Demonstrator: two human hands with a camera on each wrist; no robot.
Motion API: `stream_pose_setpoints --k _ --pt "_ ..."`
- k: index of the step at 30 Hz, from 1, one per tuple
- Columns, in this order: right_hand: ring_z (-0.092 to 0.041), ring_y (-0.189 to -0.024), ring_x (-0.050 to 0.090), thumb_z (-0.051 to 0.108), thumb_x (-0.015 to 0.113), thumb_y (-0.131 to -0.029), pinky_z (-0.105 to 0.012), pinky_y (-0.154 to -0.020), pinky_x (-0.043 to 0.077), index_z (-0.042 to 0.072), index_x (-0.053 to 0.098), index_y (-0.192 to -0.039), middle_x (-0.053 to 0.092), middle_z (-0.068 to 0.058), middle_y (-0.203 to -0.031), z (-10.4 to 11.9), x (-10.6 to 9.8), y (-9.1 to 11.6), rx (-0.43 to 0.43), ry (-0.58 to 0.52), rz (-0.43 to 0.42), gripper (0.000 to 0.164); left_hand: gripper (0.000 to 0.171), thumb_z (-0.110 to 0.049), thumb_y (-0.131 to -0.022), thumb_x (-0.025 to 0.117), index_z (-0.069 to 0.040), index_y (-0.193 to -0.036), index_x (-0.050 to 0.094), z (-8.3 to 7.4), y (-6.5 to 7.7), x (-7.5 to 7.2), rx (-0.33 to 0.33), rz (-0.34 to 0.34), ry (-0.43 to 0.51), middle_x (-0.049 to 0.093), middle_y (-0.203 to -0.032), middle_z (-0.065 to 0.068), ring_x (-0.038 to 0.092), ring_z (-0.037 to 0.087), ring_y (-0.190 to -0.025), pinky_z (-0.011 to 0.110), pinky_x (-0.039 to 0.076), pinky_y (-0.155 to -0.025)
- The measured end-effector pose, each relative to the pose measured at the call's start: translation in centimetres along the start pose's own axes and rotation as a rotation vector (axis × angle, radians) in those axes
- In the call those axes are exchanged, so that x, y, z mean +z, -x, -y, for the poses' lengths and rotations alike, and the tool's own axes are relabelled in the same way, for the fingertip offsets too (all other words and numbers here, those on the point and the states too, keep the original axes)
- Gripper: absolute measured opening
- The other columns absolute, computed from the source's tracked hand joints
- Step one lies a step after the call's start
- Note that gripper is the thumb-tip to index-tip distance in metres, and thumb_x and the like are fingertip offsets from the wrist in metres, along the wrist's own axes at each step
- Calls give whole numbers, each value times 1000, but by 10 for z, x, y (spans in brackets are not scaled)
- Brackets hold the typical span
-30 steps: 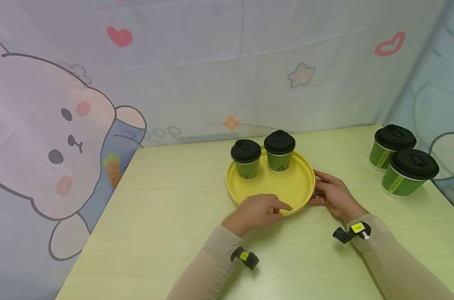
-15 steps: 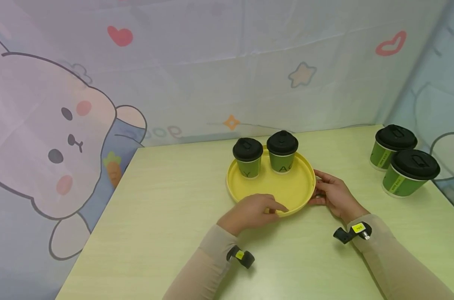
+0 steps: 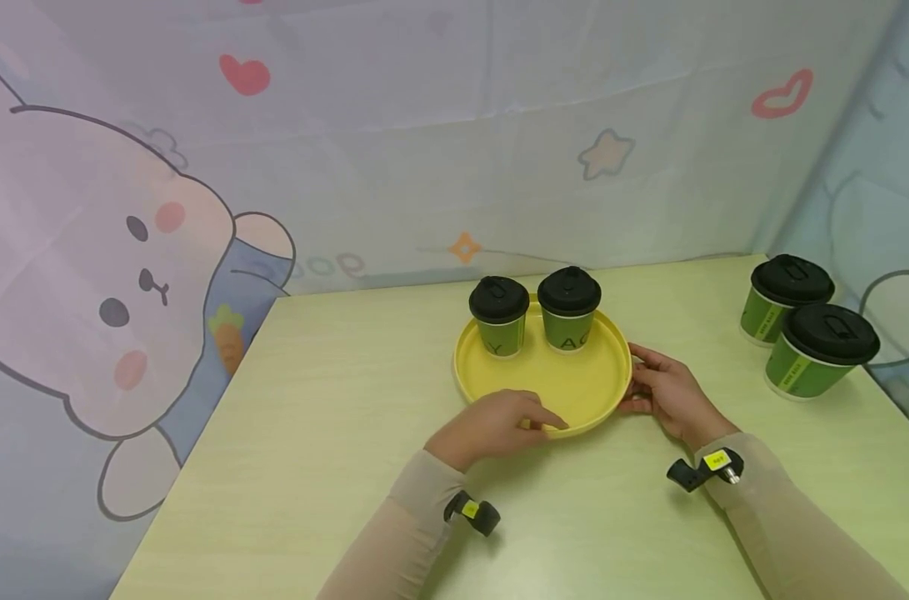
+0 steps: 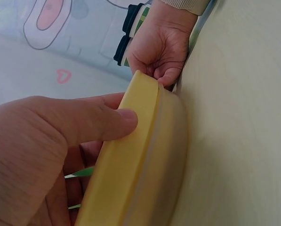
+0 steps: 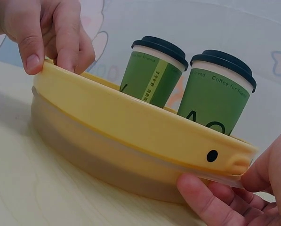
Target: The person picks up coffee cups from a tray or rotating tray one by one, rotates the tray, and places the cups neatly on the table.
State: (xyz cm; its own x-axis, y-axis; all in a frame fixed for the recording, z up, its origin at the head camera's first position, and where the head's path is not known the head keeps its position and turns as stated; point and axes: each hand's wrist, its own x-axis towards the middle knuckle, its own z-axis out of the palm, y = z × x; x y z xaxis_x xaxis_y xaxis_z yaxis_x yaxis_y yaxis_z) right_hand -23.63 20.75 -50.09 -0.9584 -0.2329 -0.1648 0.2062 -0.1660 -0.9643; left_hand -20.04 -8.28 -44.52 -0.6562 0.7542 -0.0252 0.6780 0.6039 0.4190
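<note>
A round yellow tray (image 3: 559, 392) with a raised rim lies on the table. Two green paper coffee cups with black lids, the left cup (image 3: 501, 333) and the right cup (image 3: 569, 329), stand upright toward its far side. My left hand (image 3: 491, 425) pinches the tray's near rim, thumb (image 4: 127, 123) on the outer wall and fingers over the inside. At the right side, my right hand (image 3: 671, 396) grips the rim beside a black dot (image 5: 212, 156) on the wall; its fingers (image 5: 201, 197) reach low against the tray's side.
Two more lidded green cups, a back cup (image 3: 769, 312) and a front cup (image 3: 806, 367), stand near the table's right edge. The pale table (image 3: 334, 400) meets a printed cloth backdrop (image 3: 394, 167) behind. Each wrist bears a small black camera.
The tray has turned slightly clockwise, and both cups on it have shifted a little to the right. My left hand has moved left with the near rim; my right hand stays about still.
</note>
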Motion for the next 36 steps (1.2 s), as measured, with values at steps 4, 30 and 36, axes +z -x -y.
stream_pose_setpoints --k 4,30,36 --pt "-14 -75 67 9 41 -108 -32 -68 60 3 20 -161 67 1 -98 -1 1 0 1 6 -6 57 28 -23 -97 68 -25 -125 74 4 6 -9 -60 19 90 65 -94 -13 56 2 -83 16 46 -76" --pt "-14 -75 66 6 38 -108 -32 -68 60 4 19 -161 65 0 -97 -1 0 0 9 -9 -18 57 50 -45 -105 48 -21 -148 52 93 3 -8 -819 -643 522 64 -126 12 62 28 -109 45 50 -93" --pt "-14 -75 66 6 38 -107 -32 -68 60 3 19 -161 65 0 -97 -1 -1 -1 0 0 -16 56 47 -40 -106 45 -18 -147 55 94 -1 3 -808 -677 574 60 -140 11 54 31 -130 47 42 -108"
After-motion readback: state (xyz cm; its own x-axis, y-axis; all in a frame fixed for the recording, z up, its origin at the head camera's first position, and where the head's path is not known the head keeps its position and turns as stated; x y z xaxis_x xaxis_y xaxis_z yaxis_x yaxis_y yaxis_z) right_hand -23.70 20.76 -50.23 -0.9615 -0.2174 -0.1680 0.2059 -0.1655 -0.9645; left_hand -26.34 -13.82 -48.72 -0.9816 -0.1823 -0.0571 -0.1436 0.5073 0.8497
